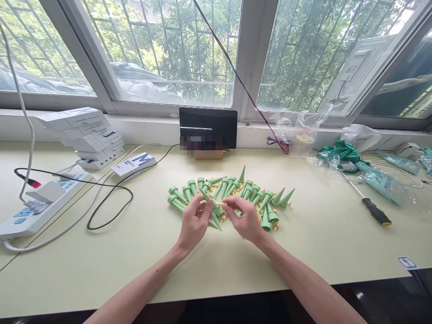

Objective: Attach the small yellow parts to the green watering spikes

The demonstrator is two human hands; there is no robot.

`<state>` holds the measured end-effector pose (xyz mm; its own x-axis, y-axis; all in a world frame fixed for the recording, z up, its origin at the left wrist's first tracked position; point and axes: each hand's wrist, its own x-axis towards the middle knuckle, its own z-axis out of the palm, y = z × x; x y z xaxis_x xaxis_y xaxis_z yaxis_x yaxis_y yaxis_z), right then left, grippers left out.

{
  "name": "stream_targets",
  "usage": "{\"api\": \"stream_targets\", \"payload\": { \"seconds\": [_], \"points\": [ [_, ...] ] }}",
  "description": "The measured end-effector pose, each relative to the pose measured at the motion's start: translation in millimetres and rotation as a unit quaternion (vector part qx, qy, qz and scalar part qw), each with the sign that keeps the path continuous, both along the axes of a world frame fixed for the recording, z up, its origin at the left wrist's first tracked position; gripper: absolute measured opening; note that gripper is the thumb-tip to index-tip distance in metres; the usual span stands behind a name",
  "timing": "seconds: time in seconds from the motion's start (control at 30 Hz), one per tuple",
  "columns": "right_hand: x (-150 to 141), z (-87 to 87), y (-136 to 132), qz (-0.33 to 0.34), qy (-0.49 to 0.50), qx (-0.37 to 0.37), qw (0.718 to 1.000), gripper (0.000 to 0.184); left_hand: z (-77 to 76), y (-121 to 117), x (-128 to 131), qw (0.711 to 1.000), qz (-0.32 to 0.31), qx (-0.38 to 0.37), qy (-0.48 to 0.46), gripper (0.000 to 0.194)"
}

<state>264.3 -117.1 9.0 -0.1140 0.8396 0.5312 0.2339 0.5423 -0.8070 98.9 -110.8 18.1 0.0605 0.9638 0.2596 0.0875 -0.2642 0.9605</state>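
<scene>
My left hand (196,219) is closed around a green plastic spike (204,194), its pointed end slanting up and to the left. Between the fingertips of my right hand (245,218) is a small yellow plastic piece (220,204), held against the spike's side facing it. Whether the piece sits inside the spike cannot be made out. Both hands are just above the table, in front of a pile of green spikes (248,189) with ribbed caps. Small yellow pieces (276,227) lie scattered among them.
A black screen (208,128) stands behind the pile. To the left are stacked white boxes (91,135), a power strip (43,207) and loose cables. A screwdriver (376,211) and plastic bags with green contents (340,155) lie right. The table's front edge is near my forearms.
</scene>
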Motion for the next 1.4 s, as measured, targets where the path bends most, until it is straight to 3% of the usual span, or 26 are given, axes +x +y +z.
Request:
{"api": "stream_targets", "payload": {
  "seconds": [0.83,1.4],
  "points": [
    [1.8,-4.2,2.6,0.016,-0.012,0.016,1.000,0.012,-3.2,2.4,-1.2,0.999,0.001,0.043,0.032,0.022],
    [1.6,-5.6,3.4,0.015,-0.023,-0.046,0.999,0.019,-4.4,1.9,-1.7,0.998,-0.015,0.053,0.026,0.024]
  ]
}}
